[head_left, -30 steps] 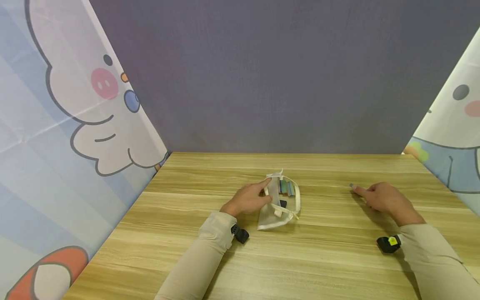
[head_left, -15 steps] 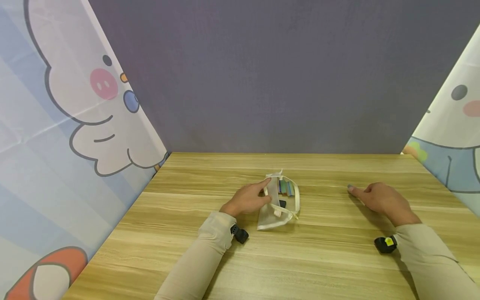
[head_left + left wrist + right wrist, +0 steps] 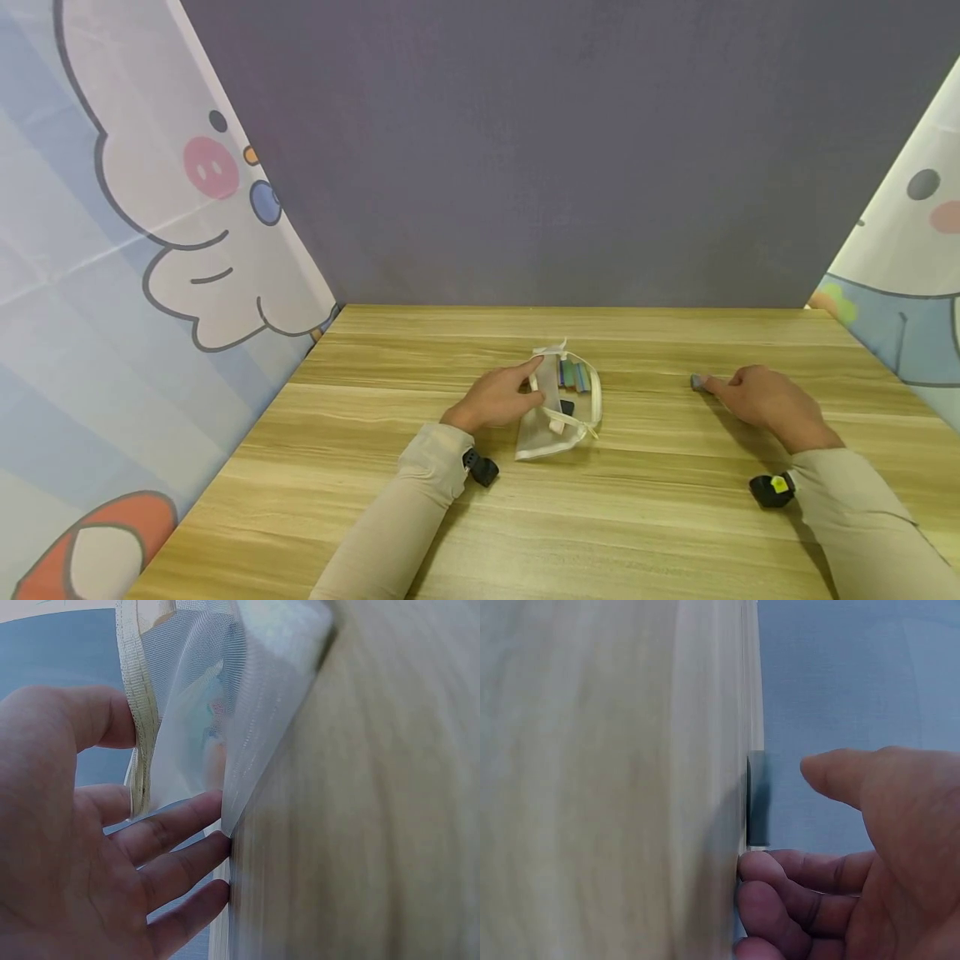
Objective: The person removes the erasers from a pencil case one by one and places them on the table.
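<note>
A small dark block (image 3: 757,799) is seen on the desk (image 3: 645,517), between the thumb and bent fingers of the right hand (image 3: 767,403); its long axis is laid along the desk surface, the near end directed at the fingertips, the far end roughly level with the thumb tip. That thumb is spread wide, and no grip is shown. Well left of those fingers, the pale rim of a mesh bag (image 3: 536,435) is touched by the thumb and forefinger of the left hand (image 3: 495,400), the other fingers loosely extended. Just right of these fingertips, coloured pieces (image 3: 573,376) and a black piece (image 3: 567,407) are held in the bag.
</note>
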### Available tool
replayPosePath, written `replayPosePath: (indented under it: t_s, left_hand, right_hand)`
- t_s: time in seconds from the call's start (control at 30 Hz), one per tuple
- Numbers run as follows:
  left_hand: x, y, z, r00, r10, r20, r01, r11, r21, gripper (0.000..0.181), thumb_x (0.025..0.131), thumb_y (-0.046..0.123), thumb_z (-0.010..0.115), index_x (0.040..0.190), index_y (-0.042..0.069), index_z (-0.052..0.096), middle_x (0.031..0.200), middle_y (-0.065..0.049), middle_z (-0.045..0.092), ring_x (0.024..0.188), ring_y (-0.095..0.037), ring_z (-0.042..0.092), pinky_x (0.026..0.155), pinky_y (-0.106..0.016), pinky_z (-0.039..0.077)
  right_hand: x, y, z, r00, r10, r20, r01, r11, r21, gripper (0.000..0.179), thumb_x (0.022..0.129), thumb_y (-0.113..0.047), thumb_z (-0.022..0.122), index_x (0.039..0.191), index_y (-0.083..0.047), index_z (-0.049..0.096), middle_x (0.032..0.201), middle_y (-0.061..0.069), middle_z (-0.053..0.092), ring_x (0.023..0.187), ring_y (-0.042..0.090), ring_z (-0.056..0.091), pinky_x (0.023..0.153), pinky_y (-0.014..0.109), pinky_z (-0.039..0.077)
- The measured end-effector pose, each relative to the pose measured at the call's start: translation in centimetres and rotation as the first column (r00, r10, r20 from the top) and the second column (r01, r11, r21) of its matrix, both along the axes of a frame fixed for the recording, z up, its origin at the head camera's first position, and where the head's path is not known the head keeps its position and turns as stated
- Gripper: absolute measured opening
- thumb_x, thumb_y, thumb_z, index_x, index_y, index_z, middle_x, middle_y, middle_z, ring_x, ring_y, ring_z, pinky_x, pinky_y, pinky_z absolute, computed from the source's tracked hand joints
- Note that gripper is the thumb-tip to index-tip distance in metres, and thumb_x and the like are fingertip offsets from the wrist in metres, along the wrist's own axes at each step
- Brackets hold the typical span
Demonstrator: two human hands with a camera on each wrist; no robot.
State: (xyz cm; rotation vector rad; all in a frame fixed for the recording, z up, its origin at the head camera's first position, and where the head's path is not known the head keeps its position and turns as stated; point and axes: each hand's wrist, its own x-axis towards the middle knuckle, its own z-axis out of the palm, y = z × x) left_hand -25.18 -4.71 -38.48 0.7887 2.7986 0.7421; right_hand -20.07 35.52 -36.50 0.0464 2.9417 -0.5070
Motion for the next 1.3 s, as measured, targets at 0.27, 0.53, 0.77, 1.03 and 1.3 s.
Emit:
replayPosePath:
  t_s: [0.27, 0.53, 0.77, 1.03, 1.3]
  left_hand:
    - [0.0, 0.0, -0.1, 1.000, 0.005, -0.011, -0.005, 1.000, -0.007, 0.070, 0.096, 0.045, 0.049, 0.160, 0.030, 0.027, 0.148, 0.003, 0.051, 0.085, -0.016, 0.056, 0.087, -0.037, 0.044]
    - [-0.1, 0.0, -0.3, 1.000, 0.008, -0.011, -0.008, 1.000, -0.002, 0.069, 0.096, 0.044, 0.050, 0.160, 0.030, 0.027, 0.149, 0.003, 0.050, 0.091, -0.015, 0.055, 0.093, -0.039, 0.045]
    - [-0.1, 0.0, -0.3, 1.000, 0.001, 0.003, -0.001, 1.000, 0.002, 0.069, 0.096, 0.045, 0.050, 0.160, 0.032, 0.026, 0.147, 0.003, 0.052, 0.067, -0.015, 0.049, 0.083, -0.037, 0.043]
    - [0.0, 0.2, -0.1, 1.000, -0.005, 0.010, 0.004, 1.000, 0.012, 0.070, 0.096, 0.044, 0.049, 0.160, 0.031, 0.026, 0.135, 0.002, 0.059, 0.053, -0.014, 0.036, 0.074, -0.036, 0.043]
    - [0.0, 0.2, 0.0, 1.000, 0.010, 0.011, -0.010, 1.000, -0.001, 0.069, 0.097, 0.044, 0.049, 0.160, 0.031, 0.026, 0.144, 0.003, 0.053, 0.056, -0.014, 0.039, 0.078, -0.036, 0.042]
  right_hand:
    - [0.0, 0.2, 0.0, 1.000, -0.014, -0.010, 0.014, 1.000, 0.015, 0.080, 0.100, -0.063, 0.040, 0.118, 0.011, 0.063, 0.121, 0.037, 0.058, 0.098, 0.054, 0.060, 0.069, 0.056, 0.048]
    - [0.0, 0.2, -0.2, 0.992, -0.026, -0.120, 0.023, 0.999, -0.023, 0.057, 0.101, -0.047, 0.046, 0.102, 0.005, 0.068, 0.093, 0.020, 0.066, 0.074, 0.029, 0.059, 0.057, 0.040, 0.045]
    - [0.1, -0.4, -0.2, 0.990, -0.025, -0.142, 0.020, 0.999, -0.040, 0.046, 0.100, -0.043, 0.046, 0.091, -0.004, 0.068, 0.074, 0.004, 0.056, 0.067, 0.023, 0.050, 0.055, 0.034, 0.036]
    - [0.1, -1.6, 0.0, 0.982, 0.014, -0.187, -0.033, 0.995, -0.097, 0.048, 0.101, -0.041, 0.050, 0.101, 0.003, 0.068, 0.080, 0.008, 0.064, 0.071, 0.025, 0.057, 0.062, 0.040, 0.045]
    - [-0.2, -4.3, -0.1, 0.975, 0.075, -0.208, -0.121, 0.969, -0.217, 0.038, 0.103, -0.035, 0.051, 0.095, -0.002, 0.070, 0.078, -0.001, 0.067, 0.068, 0.016, 0.056, 0.062, 0.035, 0.043]
